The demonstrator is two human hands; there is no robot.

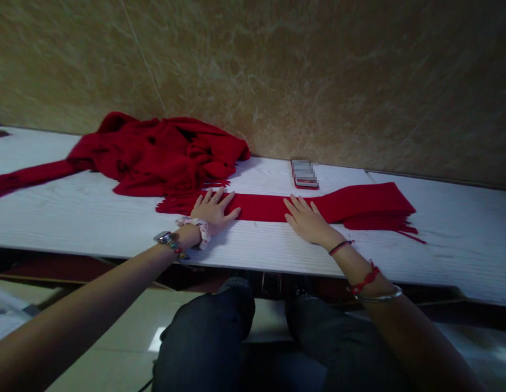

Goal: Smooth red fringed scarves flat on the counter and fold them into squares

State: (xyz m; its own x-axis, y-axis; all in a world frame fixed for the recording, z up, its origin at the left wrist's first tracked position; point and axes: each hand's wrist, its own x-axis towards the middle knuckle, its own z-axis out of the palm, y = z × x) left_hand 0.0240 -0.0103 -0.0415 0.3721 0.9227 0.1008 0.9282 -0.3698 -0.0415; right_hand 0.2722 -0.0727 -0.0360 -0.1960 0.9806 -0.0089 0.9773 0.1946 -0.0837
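Note:
A long red scarf [261, 208] lies in a flat strip along the white table. Its fringed left end and its layered, folded right end both rest on the tabletop. My left hand [214, 211] presses flat on the scarf near the left fringe, fingers spread. On the strip's middle, toward the right, lies my right hand [308, 219], also flat with fingers apart. Behind my left hand sits a crumpled pile of red scarves [159, 155], one length trailing off to the left edge.
The narrow white table [93, 228] runs along a brown marbled wall [277, 81]. A phone-like object [304, 174], partly blurred out, lies behind the scarf near the wall. My legs [212, 337] are below the table's front edge.

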